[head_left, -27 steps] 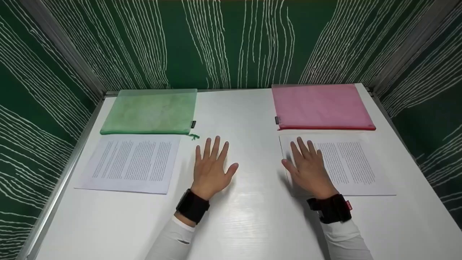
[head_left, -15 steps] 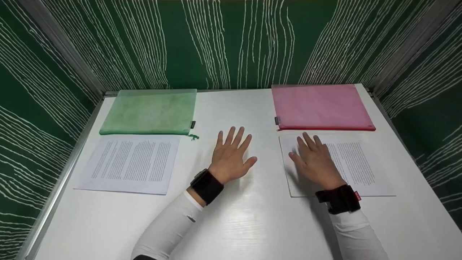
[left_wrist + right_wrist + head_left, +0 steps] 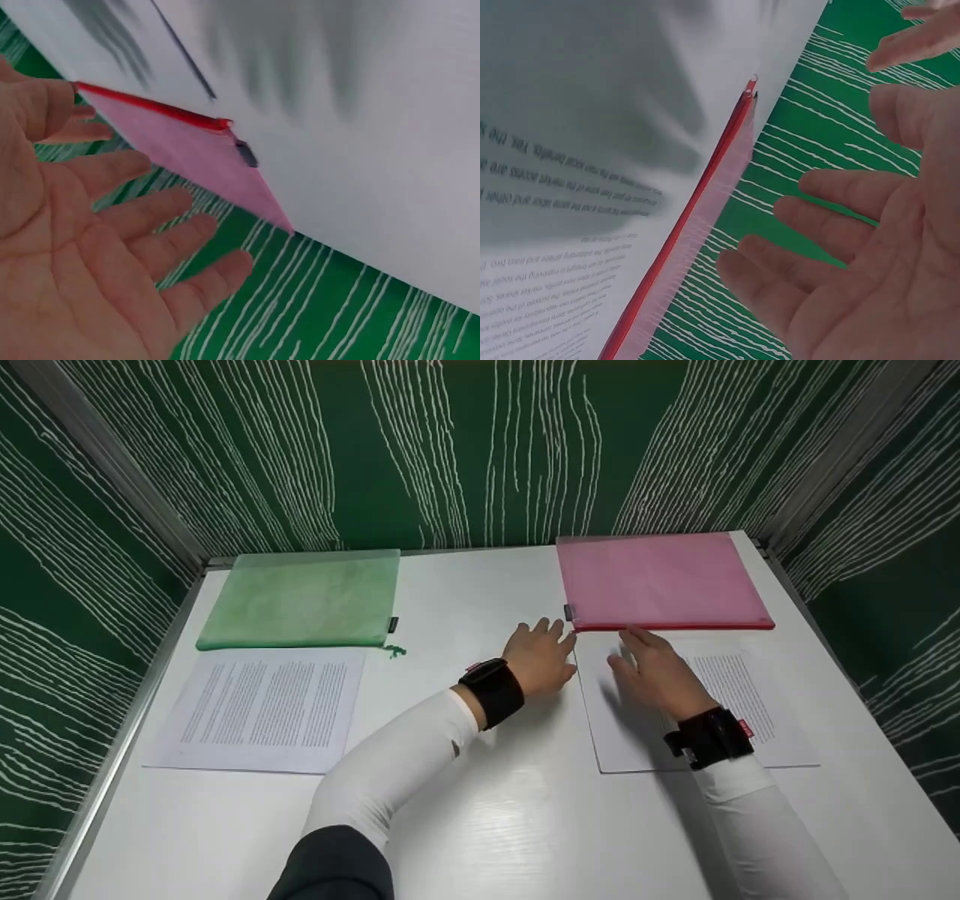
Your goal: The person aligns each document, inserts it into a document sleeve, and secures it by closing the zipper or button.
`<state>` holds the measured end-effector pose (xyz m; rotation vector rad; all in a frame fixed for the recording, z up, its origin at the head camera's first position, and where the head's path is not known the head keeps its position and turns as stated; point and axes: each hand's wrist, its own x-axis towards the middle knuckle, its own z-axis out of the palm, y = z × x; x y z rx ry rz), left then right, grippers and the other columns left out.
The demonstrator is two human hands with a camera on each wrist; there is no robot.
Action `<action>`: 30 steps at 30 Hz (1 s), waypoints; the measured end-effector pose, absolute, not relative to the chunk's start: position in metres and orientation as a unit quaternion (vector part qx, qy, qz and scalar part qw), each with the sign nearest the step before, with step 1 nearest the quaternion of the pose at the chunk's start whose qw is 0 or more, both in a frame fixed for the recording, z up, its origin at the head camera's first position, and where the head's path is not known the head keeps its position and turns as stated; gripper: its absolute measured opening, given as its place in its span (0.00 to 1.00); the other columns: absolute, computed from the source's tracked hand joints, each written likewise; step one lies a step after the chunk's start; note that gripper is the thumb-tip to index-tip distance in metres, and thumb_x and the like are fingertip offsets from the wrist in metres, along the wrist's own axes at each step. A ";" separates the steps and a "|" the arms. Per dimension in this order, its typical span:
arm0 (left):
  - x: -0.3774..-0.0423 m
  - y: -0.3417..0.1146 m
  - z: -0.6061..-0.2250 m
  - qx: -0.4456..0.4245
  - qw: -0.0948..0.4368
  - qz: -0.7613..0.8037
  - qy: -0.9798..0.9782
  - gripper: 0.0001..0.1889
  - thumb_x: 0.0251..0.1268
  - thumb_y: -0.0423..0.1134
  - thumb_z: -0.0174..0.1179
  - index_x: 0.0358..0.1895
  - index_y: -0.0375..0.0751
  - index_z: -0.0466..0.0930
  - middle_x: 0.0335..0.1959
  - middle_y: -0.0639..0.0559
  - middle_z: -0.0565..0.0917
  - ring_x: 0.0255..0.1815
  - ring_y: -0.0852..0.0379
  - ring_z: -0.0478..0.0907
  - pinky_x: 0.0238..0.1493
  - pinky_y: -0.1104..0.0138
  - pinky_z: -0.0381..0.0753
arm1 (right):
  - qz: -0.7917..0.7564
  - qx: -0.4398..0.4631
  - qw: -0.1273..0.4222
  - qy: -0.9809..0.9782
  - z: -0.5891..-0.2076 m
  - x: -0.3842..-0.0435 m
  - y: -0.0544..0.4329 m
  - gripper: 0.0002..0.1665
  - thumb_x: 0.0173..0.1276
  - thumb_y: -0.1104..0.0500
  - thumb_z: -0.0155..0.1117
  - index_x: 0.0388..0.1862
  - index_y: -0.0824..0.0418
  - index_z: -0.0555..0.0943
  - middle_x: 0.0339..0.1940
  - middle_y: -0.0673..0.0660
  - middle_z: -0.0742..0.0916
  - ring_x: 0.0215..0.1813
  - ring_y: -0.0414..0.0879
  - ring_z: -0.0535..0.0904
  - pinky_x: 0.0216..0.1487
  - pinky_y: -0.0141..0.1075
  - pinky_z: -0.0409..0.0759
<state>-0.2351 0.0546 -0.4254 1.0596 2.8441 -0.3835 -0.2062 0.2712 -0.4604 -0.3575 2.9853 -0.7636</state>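
Observation:
A pink zip pouch (image 3: 664,581) with a red zip edge lies at the back right of the table. Near its left front corner is my left hand (image 3: 538,664), fingers spread and holding nothing. My right hand (image 3: 664,675) is over the printed sheet (image 3: 780,742) in front of the pouch, fingertips near the red zip (image 3: 697,202). Its fingers are loosely extended, and its shadow falls on the paper. In the left wrist view, the pouch's dark tab (image 3: 246,154) shows beyond my spread fingers (image 3: 206,289).
A green zip pouch (image 3: 304,600) with a green cord (image 3: 394,651) lies at the back left, a printed sheet (image 3: 262,712) in front of it. Green walls with white lines (image 3: 517,450) enclose the white table (image 3: 480,840) at the back and sides.
My left hand has moved right, from mid-table to the pink pouch's corner. My right hand has shifted slightly right and forward toward the zip. The head view has shifted slightly.

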 end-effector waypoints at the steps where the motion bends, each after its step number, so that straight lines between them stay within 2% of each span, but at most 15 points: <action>1: -0.241 0.059 -0.427 0.350 0.039 -0.130 0.927 0.30 0.82 0.57 0.43 0.78 0.47 0.65 0.75 0.46 0.70 0.72 0.49 0.70 0.64 0.55 0.75 | -0.244 -0.114 0.018 0.963 -0.461 -0.210 0.272 0.35 0.82 0.52 0.52 0.76 0.76 0.63 0.76 0.76 0.66 0.76 0.72 0.59 0.74 0.62 0.58; 4: -0.257 0.071 -0.434 0.355 0.041 -0.131 0.925 0.27 0.82 0.55 0.44 0.75 0.46 0.70 0.70 0.48 0.75 0.64 0.52 0.76 0.57 0.58 0.80 | -0.238 -0.118 -0.002 0.964 -0.463 -0.220 0.277 0.31 0.81 0.56 0.53 0.72 0.77 0.68 0.72 0.77 0.71 0.73 0.72 0.65 0.72 0.62 0.62; 7: -0.273 0.082 -0.441 0.351 0.058 -0.119 0.927 0.24 0.83 0.52 0.45 0.71 0.46 0.74 0.65 0.50 0.79 0.60 0.53 0.79 0.56 0.60 0.80 | -0.235 -0.125 -0.030 0.963 -0.467 -0.229 0.282 0.27 0.78 0.60 0.56 0.68 0.78 0.72 0.67 0.78 0.75 0.69 0.72 0.70 0.70 0.61 0.66; 12: -0.291 0.096 -0.453 0.332 0.058 -0.078 0.938 0.18 0.82 0.47 0.48 0.62 0.46 0.80 0.57 0.52 0.83 0.58 0.54 0.80 0.55 0.60 0.80 | -0.216 -0.139 -0.059 0.965 -0.476 -0.242 0.285 0.20 0.75 0.65 0.57 0.57 0.80 0.79 0.60 0.79 0.79 0.63 0.73 0.76 0.64 0.62 0.73; 16: -0.300 0.106 -0.463 0.321 0.035 -0.067 0.944 0.16 0.81 0.46 0.50 0.61 0.47 0.81 0.57 0.53 0.83 0.58 0.55 0.80 0.57 0.60 0.80 | -0.199 -0.147 -0.082 0.966 -0.484 -0.252 0.284 0.16 0.74 0.67 0.58 0.50 0.81 0.81 0.55 0.79 0.82 0.57 0.74 0.80 0.59 0.61 0.77; 21: -0.310 0.117 -0.475 0.301 0.030 -0.068 0.951 0.16 0.81 0.47 0.51 0.62 0.49 0.81 0.58 0.54 0.84 0.60 0.56 0.80 0.59 0.60 0.77 | -0.178 -0.135 -0.070 0.972 -0.491 -0.267 0.284 0.17 0.72 0.67 0.56 0.52 0.80 0.81 0.54 0.78 0.82 0.54 0.75 0.80 0.55 0.62 0.78; 24: -0.312 0.120 -0.481 0.287 0.027 -0.060 0.956 0.15 0.80 0.47 0.52 0.60 0.50 0.83 0.56 0.55 0.85 0.58 0.57 0.80 0.59 0.61 0.77 | -0.160 -0.127 -0.053 0.978 -0.493 -0.272 0.284 0.18 0.70 0.68 0.57 0.53 0.79 0.81 0.54 0.78 0.82 0.53 0.76 0.79 0.54 0.62 0.79; 30: -0.316 0.124 -0.492 0.272 -0.029 -0.063 0.960 0.11 0.76 0.46 0.58 0.51 0.52 0.88 0.47 0.57 0.88 0.51 0.59 0.83 0.51 0.64 0.79 | -0.131 -0.137 -0.065 0.980 -0.497 -0.279 0.285 0.10 0.68 0.69 0.60 0.42 0.77 0.84 0.43 0.76 0.84 0.43 0.73 0.80 0.44 0.60 0.82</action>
